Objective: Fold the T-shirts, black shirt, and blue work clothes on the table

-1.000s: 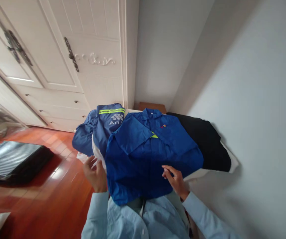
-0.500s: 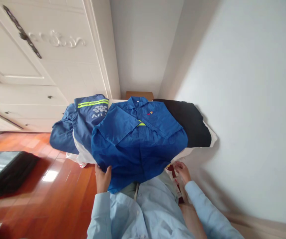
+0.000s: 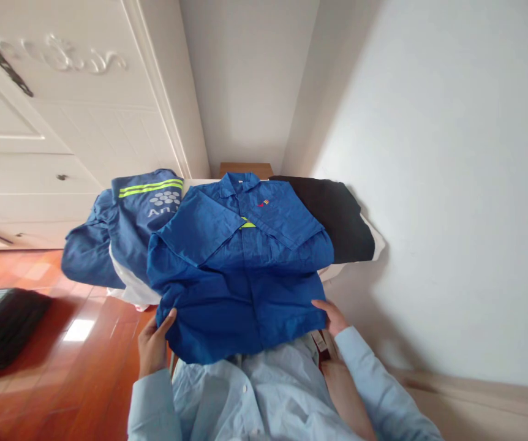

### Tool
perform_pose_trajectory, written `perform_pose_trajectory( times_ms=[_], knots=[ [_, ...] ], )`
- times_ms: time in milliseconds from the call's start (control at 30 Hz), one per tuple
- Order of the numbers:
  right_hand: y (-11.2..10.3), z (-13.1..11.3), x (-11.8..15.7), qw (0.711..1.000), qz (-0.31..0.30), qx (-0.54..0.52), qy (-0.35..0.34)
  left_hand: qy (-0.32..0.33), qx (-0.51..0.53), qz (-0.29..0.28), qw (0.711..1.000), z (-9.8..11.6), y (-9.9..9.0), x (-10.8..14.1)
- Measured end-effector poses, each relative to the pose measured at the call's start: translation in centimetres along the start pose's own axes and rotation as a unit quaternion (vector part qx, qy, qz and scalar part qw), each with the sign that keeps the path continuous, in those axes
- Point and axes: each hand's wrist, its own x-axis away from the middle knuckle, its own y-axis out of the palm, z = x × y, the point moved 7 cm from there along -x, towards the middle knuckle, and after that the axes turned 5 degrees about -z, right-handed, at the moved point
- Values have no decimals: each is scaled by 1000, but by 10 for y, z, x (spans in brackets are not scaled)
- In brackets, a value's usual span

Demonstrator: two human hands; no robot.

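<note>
L hand (image 3: 154,344): thumb on top of the fabric, other fingers tucked under – clamped on the near L corner of the blue jacket (image 3: 245,294). R hand (image 3: 334,320): clamped too, on the jacket's near R edge, w/ a fingertip or thumb showing on top & the rest mostly hidden below the cloth.

Jacket lies front up btwn the two sets of fingers & stretches away from them. Hem is nearest, sagging a bit btwn the hands, just above the wearer's light-blue shirt (image 3: 218,398); collar (image 3: 239,184) is at the far end, well beyond both hands' fingers. Sleeves are folded in over the chest, w/ a lime strip (image 3: 248,224) btwn them and a small red/yellow logo (image 3: 263,203) nearer the collar.

Up & left of the L fingers: navy garment (image 3: 139,226) w/ two lime stripes, a dotted emblem & partly covered lettering. White plastic (image 3: 128,283) pokes out below it, near the L fingertips. Beyond the R fingers, partly under the jacket: black garment (image 3: 340,214).

Farther left of the L fingers, a dark case (image 3: 9,327) on the reddish wood floor (image 3: 94,380). White cabinet (image 3: 108,128) stands well past the L fingers; pale wall (image 3: 438,184) to the right of the R fingers.
</note>
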Motion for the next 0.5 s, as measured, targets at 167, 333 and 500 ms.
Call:
perform_pose_trajectory(
  times_ms=[167, 333, 500],
  knots=[
    [-12, 8, 45, 996, 2, -80, -37, -38, -38, 34, 998, -7, -4, -4],
    [-3, 44, 50, 988, 36, -148, -11, -68, -256, -18, 964, -12, -7, -7],
    [-3, 59, 46, 983, 67, -171, 22, -81, -168, -133, 973, -7, 5, 7]
  ],
)
